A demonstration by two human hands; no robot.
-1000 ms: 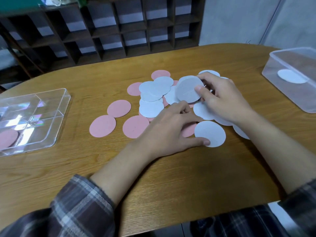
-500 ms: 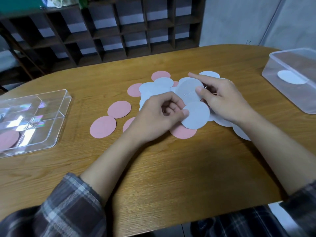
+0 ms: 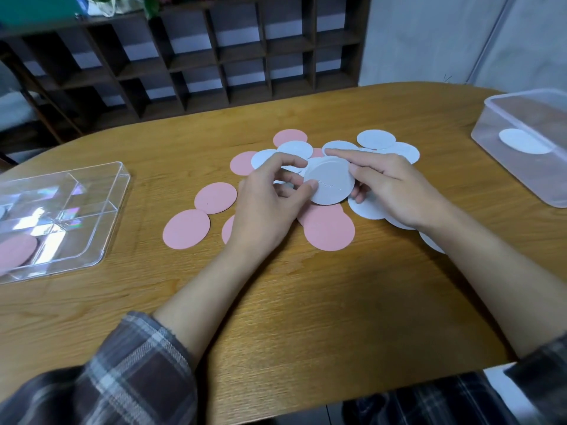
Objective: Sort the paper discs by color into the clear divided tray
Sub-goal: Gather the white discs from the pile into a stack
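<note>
Slippage is the chief risk in the head view. Both hands pinch the held white disc (image 3: 329,182) just above the mixed pile at the middle of the tabletop (image 3: 306,302). The left hand (image 3: 267,207) grips its left edge between thumb and curled fingers. The right hand (image 3: 389,188) holds the right edge, forefinger stretched along the far rim.

Whether one sheet or several is held, I cannot tell. Loose sheets could fan out and drop among the pink discs (image 3: 329,230), or a pink one could cling and ride along.

The clear divided tray (image 3: 118,210) lies well apart to the left, with a lone pink disc (image 3: 17,251) in a near compartment. At the right, a plain clear tub (image 3: 521,179) holds a single white disc (image 3: 524,141).
</note>
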